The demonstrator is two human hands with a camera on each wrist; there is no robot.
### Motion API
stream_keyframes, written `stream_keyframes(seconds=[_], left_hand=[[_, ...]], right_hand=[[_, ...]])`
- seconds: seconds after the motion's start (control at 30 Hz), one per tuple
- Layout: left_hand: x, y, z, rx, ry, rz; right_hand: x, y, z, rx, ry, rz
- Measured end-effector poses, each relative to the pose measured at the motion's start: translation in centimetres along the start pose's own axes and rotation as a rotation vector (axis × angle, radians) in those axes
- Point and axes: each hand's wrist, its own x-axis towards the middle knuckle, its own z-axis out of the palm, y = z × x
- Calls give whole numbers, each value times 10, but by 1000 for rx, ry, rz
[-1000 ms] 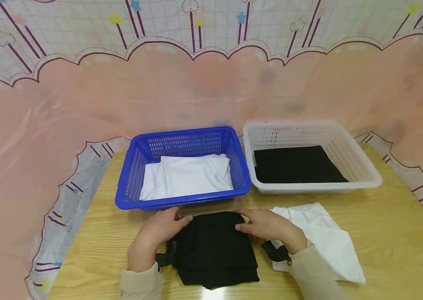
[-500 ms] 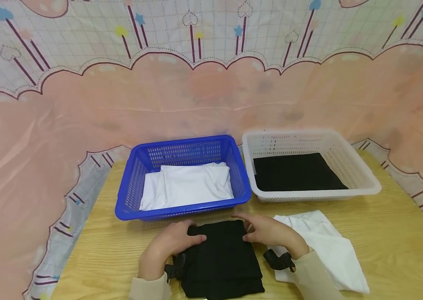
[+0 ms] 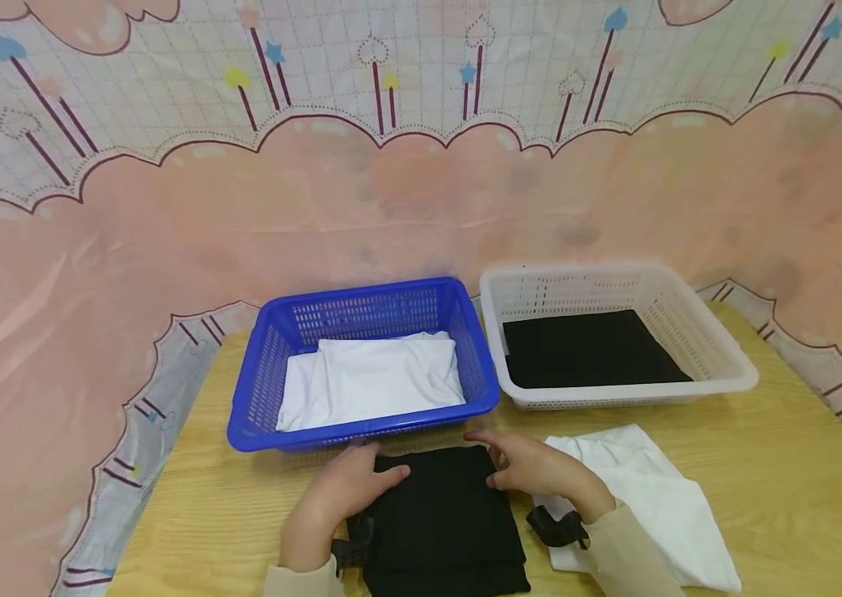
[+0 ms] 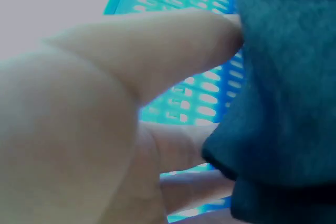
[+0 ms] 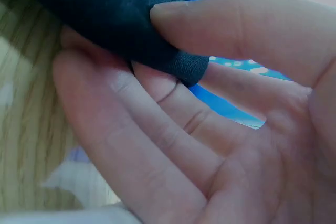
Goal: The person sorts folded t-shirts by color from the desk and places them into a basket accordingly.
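A folded black cloth (image 3: 443, 514) lies on the table directly in front of me, its far edge near the blue basket. At its far left corner my left hand (image 3: 346, 481) holds the edge, thumb on top. The left wrist view shows the thumb against the cloth (image 4: 294, 93) and the other fingers reaching beneath its layered edge. My right hand (image 3: 540, 468) grips the far right corner. In the right wrist view the thumb presses the cloth (image 5: 115, 14) from above, with fingers tucked underneath.
Behind the black cloth stands a blue basket (image 3: 361, 435) with folded white cloth (image 3: 383, 381) inside. To its right, a white basket (image 3: 637, 390) contains black cloth (image 3: 585, 348). A loosely laid white cloth (image 3: 652, 506) lies on the table (image 3: 786, 481) beside my right forearm.
My left hand has moved inward, its thumb now overlapping the black cloth. The right hand's fingers have curled in at the other corner. The head view has tilted up slightly.
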Motion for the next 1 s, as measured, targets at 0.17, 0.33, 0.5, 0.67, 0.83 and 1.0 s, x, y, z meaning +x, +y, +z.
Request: stream_keyframes(seconds=[0.17, 0.33, 0.5, 0.67, 0.83, 1.0], left_hand=[[0, -1, 0, -43, 14, -6], [-2, -5, 1, -49, 15, -19], [0, 0, 5, -16, 86, -54], [4, 9, 10, 21, 114, -41], [5, 9, 10, -5, 125, -48], [5, 5, 8, -17, 122, -72]], right_hand=[[2, 2, 3, -1, 22, 54], [2, 3, 5, 50, 46, 93], [2, 4, 5, 170, 45, 86], [0, 5, 2, 93, 24, 44], [0, 7, 3, 166, 61, 74], [3, 7, 7, 225, 119, 139]])
